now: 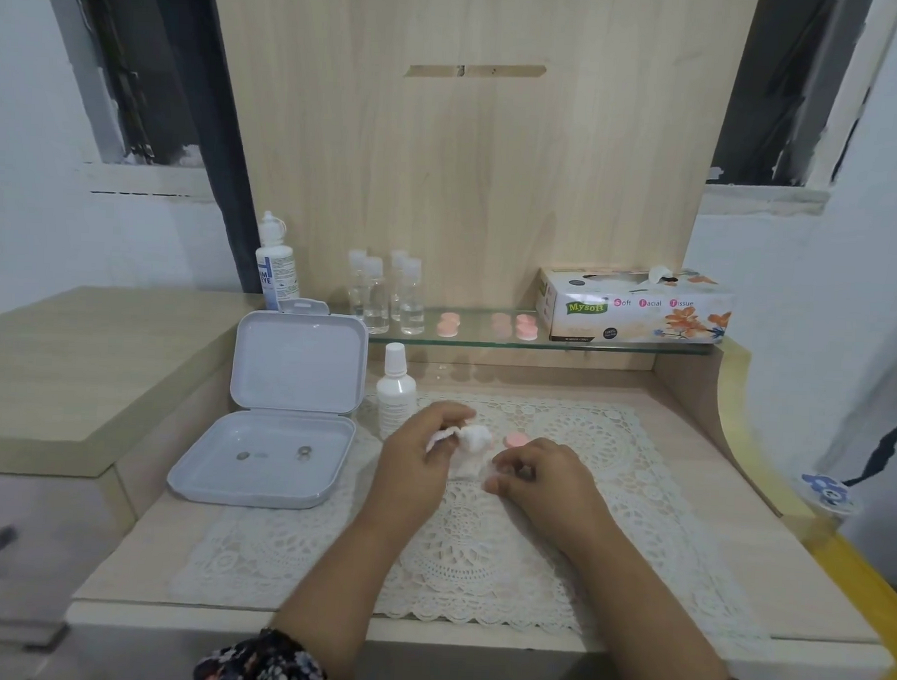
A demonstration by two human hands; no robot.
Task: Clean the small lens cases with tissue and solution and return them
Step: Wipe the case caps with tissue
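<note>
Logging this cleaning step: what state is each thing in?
Box: lid open, upright.
Small bottle: capped, standing.
Big bottle: capped, standing.
Vials: capped, on shelf.
Tissue box: open, tissue poking out.
Tissue: crumpled, held by both hands.
Pink case: lying on mat.
Left hand: grips tissue.
Right hand: pinches tissue.

Soft, even, shadowless light; slightly blurry picture, edges bowed by wide-angle lens.

Dark floral-print sleeves (268,661) w/ small flowers, both forearms bare.
</note>
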